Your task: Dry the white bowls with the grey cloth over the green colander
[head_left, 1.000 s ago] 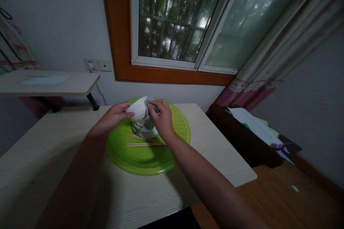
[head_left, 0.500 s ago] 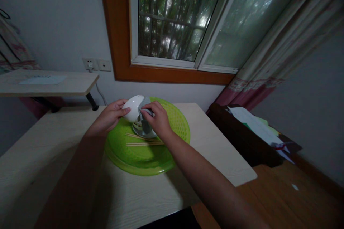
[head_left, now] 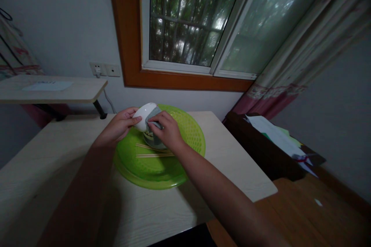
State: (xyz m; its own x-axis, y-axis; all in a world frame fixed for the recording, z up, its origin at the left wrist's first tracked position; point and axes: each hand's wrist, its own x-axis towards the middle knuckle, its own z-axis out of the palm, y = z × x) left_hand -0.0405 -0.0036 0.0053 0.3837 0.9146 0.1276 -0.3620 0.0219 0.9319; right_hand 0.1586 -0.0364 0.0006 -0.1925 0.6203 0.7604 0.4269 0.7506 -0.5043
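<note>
My left hand (head_left: 125, 122) grips a white bowl (head_left: 143, 115) by its rim, thumb on the side nearest me. The bowl is tilted above a green round tray (head_left: 162, 182). My right hand (head_left: 165, 127) pinches a grey cloth (head_left: 153, 113) and presses it against the bowl's right side; part of the cloth hangs below. Beneath the bowl, another dish (head_left: 148, 139) with a dark pattern stands on the tray, half hidden by the cloth and my hand. Pale wooden chopsticks (head_left: 153, 156) lie on the tray in front of it.
The tray rests on a light wooden table (head_left: 232, 154). At the left, a raised shelf (head_left: 78, 88) on black legs bears a sheet of paper. Right of the table, papers (head_left: 275, 135) lie on a dark piece of furniture. A window (head_left: 197, 19) is behind.
My right hand has moved slightly left and down across the bowl with the cloth. My left hand and the bowl stay in nearly the same place.
</note>
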